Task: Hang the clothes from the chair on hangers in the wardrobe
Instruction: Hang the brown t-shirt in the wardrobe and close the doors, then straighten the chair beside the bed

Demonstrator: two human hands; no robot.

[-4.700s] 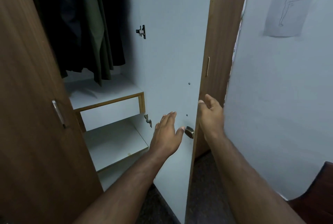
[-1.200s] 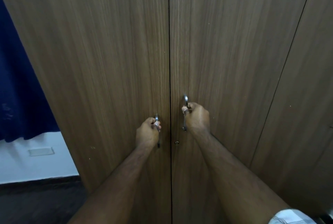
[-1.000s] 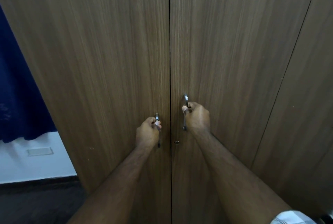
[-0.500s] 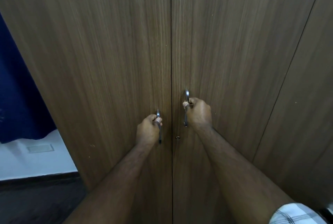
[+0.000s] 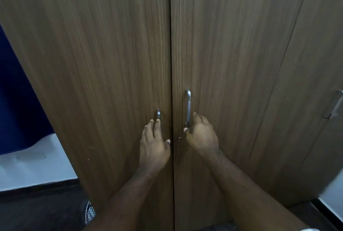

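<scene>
The brown wooden wardrobe fills the view, and its two middle doors (image 5: pixel 222 45) are closed and meet at a dark seam. My left hand (image 5: pixel 153 142) lies in front of the left door with straight fingers, the fingertips at the lower part of the left metal handle (image 5: pixel 158 113). My right hand (image 5: pixel 202 135) is relaxed just below and beside the right metal handle (image 5: pixel 188 108), gripping nothing. A small keyhole (image 5: pixel 179 139) sits between the hands. No clothes, hangers or chair are in view.
A third wardrobe door with its own handle (image 5: pixel 335 105) stands at the right. A dark blue curtain (image 5: pixel 16 100) hangs at the left above a white wall strip (image 5: pixel 33 165). The floor (image 5: pixel 37 210) is dark.
Both hands have let go of the door handles and opened, slipping slightly downward. The doors, open 4.7 s ago with clothes hanging inside, are closed.
</scene>
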